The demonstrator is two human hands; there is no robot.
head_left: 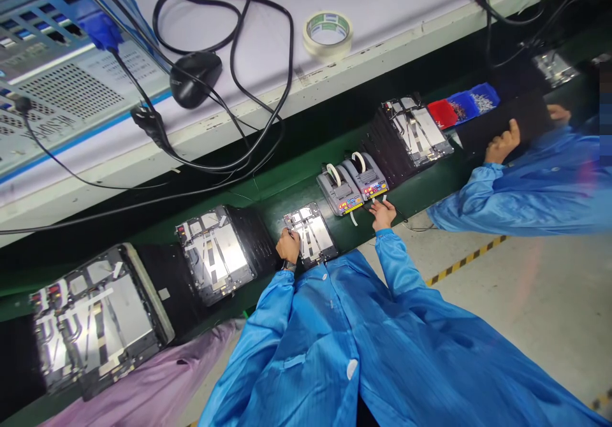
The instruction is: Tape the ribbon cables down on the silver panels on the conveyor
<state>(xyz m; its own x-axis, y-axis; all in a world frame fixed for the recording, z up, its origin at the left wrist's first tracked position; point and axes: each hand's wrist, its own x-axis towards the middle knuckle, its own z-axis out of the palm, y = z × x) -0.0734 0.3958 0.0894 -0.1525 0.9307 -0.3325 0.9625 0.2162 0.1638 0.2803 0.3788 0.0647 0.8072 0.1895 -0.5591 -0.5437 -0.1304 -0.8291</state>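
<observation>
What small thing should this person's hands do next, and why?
Probably bring the right-hand grip from the tape dispenser towards the open device: a white strip shows by its fingertips, and the left-hand grip is at that device's left edge, perhaps steadying it.

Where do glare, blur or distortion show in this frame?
Head view: bright glare whitens the metal plates of the device stack just left of the person's left hand; head view: a faint pinkish streak crosses the floor; head view: the co-worker's blue sleeve softens toward the right edge, where a blocky strip appears.
</observation>
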